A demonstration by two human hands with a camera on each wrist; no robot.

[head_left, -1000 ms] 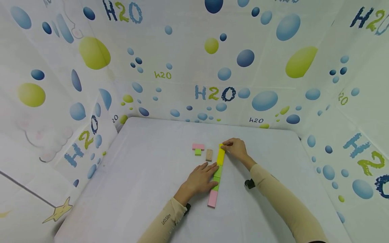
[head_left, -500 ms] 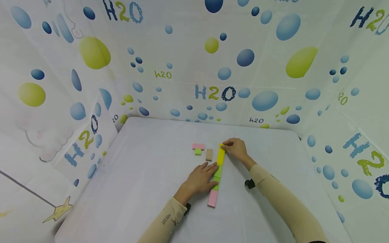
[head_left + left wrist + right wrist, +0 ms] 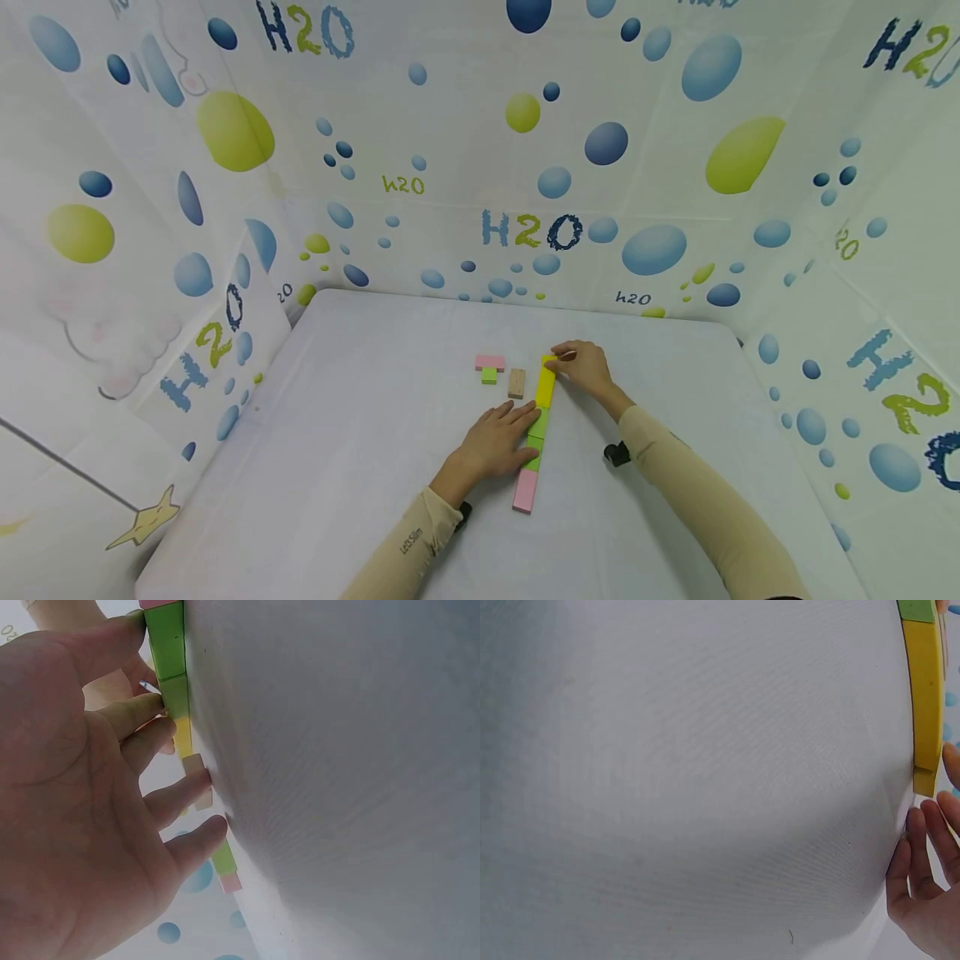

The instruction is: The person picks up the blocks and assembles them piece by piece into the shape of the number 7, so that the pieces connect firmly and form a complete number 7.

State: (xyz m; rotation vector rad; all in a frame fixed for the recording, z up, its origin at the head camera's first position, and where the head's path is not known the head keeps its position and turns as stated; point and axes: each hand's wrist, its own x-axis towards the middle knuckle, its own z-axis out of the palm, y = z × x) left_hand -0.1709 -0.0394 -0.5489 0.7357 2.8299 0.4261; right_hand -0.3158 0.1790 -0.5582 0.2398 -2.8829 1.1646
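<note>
Left hand (image 3: 489, 443), fingers extended, touches green blocks (image 3: 538, 424). Right hand (image 3: 582, 367) pinches yellow block (image 3: 546, 387) at its 12-o'clock end; ideally, align it gently.

I see soft light on the desk (image 3: 360, 433), a faint shadow beside the right sleeve (image 3: 705, 500), and grayer, hazier wrist pictures.

on the white table (image 3: 360, 400), a pink rectangular block (image 3: 524, 492) lies nearest me, two green rectangular blocks (image 3: 538, 423) beyond it, then yellow rectangular blocks (image 3: 546, 387), a tan wooden block (image 3: 516, 383) on their left, my right hand (image 3: 584, 368) on their right.
</note>
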